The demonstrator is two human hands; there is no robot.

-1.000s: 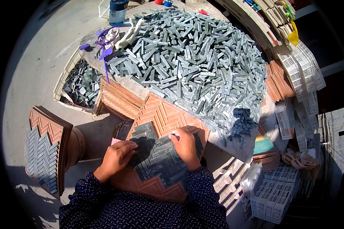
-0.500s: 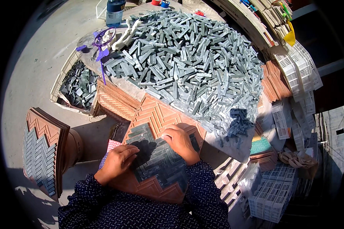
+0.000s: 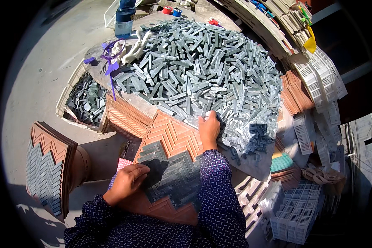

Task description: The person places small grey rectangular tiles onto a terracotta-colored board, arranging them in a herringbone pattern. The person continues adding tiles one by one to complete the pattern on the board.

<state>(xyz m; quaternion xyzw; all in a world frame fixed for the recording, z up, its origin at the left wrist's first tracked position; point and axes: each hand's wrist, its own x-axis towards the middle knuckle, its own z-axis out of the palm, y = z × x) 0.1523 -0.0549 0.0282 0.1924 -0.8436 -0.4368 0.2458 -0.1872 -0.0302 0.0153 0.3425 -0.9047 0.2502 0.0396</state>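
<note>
In the head view, the left hand (image 3: 130,182), fingers loosely curled, is at the left edge of the grooved orange board (image 3: 173,131); dark strips (image 3: 180,171) fill its middle. The right hand (image 3: 210,129), fingers half bent, reaches the grey pile (image 3: 211,68) by the table's (image 3: 258,167) near edge. Whether these 2 hands grasp anything cannot be told.

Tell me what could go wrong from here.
The right hand is at the near edge of the loose pile of grey strips, so pieces might slide. The right sleeve crosses the right side of the orange tray; dragging, it could shift the dark strips laid there. The left hand is by the tray's left edge; a bump might tilt it.
</note>
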